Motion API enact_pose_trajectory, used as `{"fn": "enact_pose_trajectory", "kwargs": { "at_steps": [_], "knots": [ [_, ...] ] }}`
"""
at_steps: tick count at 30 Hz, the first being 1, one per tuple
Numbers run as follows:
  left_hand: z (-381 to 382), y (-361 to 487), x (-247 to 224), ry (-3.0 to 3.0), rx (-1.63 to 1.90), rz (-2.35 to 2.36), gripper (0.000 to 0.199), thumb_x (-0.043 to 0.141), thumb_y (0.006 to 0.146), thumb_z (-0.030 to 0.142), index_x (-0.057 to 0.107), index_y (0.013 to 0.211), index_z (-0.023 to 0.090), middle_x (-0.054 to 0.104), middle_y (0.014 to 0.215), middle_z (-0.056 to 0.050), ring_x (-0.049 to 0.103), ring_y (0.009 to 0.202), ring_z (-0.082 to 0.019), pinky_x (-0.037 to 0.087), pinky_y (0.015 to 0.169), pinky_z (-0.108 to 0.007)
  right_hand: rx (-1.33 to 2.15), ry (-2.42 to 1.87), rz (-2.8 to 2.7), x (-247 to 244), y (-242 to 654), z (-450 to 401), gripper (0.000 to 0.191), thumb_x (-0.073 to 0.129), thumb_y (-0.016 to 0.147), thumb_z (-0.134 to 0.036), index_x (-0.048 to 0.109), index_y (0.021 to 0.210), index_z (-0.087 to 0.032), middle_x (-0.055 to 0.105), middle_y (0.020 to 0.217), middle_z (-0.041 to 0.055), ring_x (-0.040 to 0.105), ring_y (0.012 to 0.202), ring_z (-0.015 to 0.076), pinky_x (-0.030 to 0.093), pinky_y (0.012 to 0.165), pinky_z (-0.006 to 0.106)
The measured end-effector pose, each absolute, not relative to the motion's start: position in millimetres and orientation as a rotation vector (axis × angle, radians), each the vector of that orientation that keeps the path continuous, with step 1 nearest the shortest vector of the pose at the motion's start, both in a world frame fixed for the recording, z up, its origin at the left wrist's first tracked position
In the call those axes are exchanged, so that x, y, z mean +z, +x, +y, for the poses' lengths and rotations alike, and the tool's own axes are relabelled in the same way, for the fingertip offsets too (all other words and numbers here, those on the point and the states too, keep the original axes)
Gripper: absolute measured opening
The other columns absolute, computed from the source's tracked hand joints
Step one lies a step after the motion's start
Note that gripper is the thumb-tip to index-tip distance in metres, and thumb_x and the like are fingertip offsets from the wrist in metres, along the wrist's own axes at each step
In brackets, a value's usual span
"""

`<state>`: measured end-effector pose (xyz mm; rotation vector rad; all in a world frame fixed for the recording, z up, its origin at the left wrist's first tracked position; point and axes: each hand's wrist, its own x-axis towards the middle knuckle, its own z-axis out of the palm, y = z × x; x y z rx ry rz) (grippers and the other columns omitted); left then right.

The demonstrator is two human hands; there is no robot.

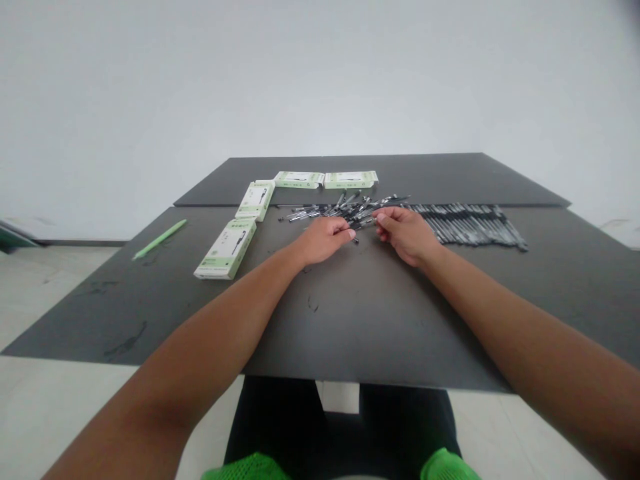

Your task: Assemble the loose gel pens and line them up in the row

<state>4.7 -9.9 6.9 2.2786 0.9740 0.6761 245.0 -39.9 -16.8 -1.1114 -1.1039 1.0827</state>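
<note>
On my feed, both bare hands work at the near edge of a loose pile of pens [354, 208], mid-bench [360, 300]. My left hand [326, 239] is curled at the pile's near side, thumb stretched toward the right; I can't tell whether a pen is gripped under those fingers or only steadied. My right hand [406, 233] has thumb and forefinger drawn together where pen ends reach toward it, but they're too small here for me to say whether one is pinched.

The pile's pens, dark and clear-looking, lie crossed at many angles. Just beyond my right hand, a row of pens [470, 224] lies side by side, their far ends near the bench's seam [540, 205]; I'd judge they're set out like that so each is easy to see and pick up.

Four pen boxes [226, 250] lie flat, two running away from me left of the pile and two end to end behind it, probably parked there to leave the middle free for both hands. A green pen [160, 240] lies alone at far left, well apart from the others, perhaps because it differs in colour.
</note>
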Motion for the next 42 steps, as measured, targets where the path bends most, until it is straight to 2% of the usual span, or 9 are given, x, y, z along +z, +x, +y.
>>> {"fn": "enact_pose_trajectory", "kwargs": {
  "at_steps": [3,8,26,37,42],
  "knots": [
    [-10.2,5.2,8.0,2.285,0.665,0.974,0.036,0.061,0.100,0.050,0.071,0.086,0.019,0.067,0.073,0.000,0.059,0.073,-0.017,0.040,0.071,-0.030,1.212,-1.022,-1.030,-14.2,247.2,-41.1,0.037,0.100,0.073,-0.042,0.078,0.093,-0.020,0.064,0.074,-0.0014,0.056,0.066,0.0121,0.045,0.056,0.024],
    [-10.0,5.5,7.7,2.296,0.669,0.960,0.033,0.062,0.099,0.048,0.070,0.085,0.019,0.067,0.074,0.000,0.058,0.073,-0.017,0.040,0.071,-0.030,1.326,-0.991,-1.017,-9.3,246.4,-45.1,0.043,0.103,0.069,-0.039,0.077,0.097,-0.019,0.069,0.081,0.0007,0.058,0.068,0.0121,0.045,0.057,0.024],
    [-9.7,6.3,6.9,2.282,0.651,0.962,0.032,0.063,0.099,0.046,0.069,0.084,0.019,0.065,0.072,0.001,0.057,0.071,-0.016,0.038,0.069,-0.030,1.198,-1.100,-1.133,-6.7,238.1,-50.0,0.036,0.096,0.072,-0.039,0.078,0.095,-0.018,0.065,0.069,-0.0018,0.055,0.061,0.0117,0.043,0.054,0.025],
    [-10.9,5.7,8.3,2.284,0.647,0.957,0.033,0.064,0.099,0.047,0.068,0.082,0.019,0.066,0.073,0.001,0.057,0.071,-0.016,0.039,0.070,-0.031,1.157,-1.122,-1.218,-13.0,240.0,-47.6,0.036,0.096,0.075,-0.040,0.080,0.098,-0.018,0.069,0.074,0.0000,0.058,0.063,0.0121,0.046,0.056,0.026],
    [-10.2,6.1,7.3,2.278,0.649,0.959,0.033,0.065,0.098,0.047,0.067,0.081,0.019,0.066,0.074,0.001,0.056,0.070,-0.016,0.039,0.069,-0.031,1.151,-1.112,-1.242,-11.5,240.2,-48.8,0.032,0.095,0.074,-0.036,0.081,0.098,-0.018,0.071,0.076,0.0005,0.058,0.063,0.0120,0.047,0.056,0.026]
  ]
}}
